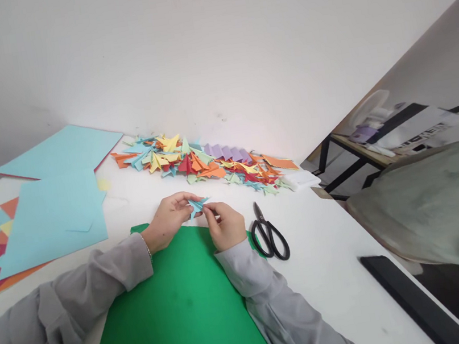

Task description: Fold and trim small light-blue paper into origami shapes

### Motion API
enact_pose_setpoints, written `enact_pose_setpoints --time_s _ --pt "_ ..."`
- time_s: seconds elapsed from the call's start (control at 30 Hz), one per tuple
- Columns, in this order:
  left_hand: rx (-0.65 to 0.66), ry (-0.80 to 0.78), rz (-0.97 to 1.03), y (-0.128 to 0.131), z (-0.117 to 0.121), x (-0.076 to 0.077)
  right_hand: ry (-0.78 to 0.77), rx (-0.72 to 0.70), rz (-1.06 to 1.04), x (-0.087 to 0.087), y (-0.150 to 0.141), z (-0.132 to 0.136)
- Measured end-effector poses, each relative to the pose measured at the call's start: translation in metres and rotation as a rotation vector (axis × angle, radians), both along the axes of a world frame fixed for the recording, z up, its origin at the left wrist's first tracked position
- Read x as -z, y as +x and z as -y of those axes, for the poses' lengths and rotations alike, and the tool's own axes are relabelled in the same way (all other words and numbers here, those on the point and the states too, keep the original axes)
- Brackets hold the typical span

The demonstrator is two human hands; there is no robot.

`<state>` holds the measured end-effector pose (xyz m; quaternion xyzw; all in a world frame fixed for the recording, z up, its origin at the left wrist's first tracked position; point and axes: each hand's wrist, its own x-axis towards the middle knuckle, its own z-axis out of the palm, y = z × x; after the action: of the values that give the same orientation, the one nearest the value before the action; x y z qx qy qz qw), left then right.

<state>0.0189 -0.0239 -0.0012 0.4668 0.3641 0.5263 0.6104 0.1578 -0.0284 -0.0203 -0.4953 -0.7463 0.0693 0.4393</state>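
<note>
A small light-blue folded paper piece, shaped like a little plane, is held between both hands above the far edge of a green sheet. My left hand pinches it from the left, fingers closed. From the right, my right hand grips it between thumb and fingertips. Black-handled scissors lie to the right of my right hand, blades pointing away. Behind the hands, a long heap of folded paper pieces in several colours lies along the wall.
Light-blue paper sheets lie at the left, over orange and red ones. A dark flat bar rests near the table's right edge. Beyond it are a greenish cloth-covered shape and a black-framed shelf with bags on it.
</note>
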Motion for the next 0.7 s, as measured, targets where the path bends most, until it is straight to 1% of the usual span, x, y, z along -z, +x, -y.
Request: enact_pose_setpoints --time_s 0.1,0.23,0.33,0.53,0.7 --pt "-0.009 -0.020 0.035 0.0007 0.0011 -0.0018 0.021 0.023 0.003 -0.0008 0.0001 -0.0004" --pt "-0.039 0.007 -0.098 -0.0007 0.0022 -0.0049 0.052 -0.017 0.028 -0.0022 0.0031 -0.0020" --pt "-0.054 0.022 -0.146 -0.0017 0.0020 -0.0052 0.068 -0.050 0.062 -0.0034 0.0062 -0.0037" --pt "-0.060 0.016 -0.132 -0.0030 -0.0009 -0.0010 0.061 -0.065 0.104 -0.0061 0.0081 -0.0039" --pt "-0.049 0.032 -0.163 -0.0034 -0.0002 -0.0008 0.083 -0.051 0.089 -0.0072 0.0067 -0.0025"
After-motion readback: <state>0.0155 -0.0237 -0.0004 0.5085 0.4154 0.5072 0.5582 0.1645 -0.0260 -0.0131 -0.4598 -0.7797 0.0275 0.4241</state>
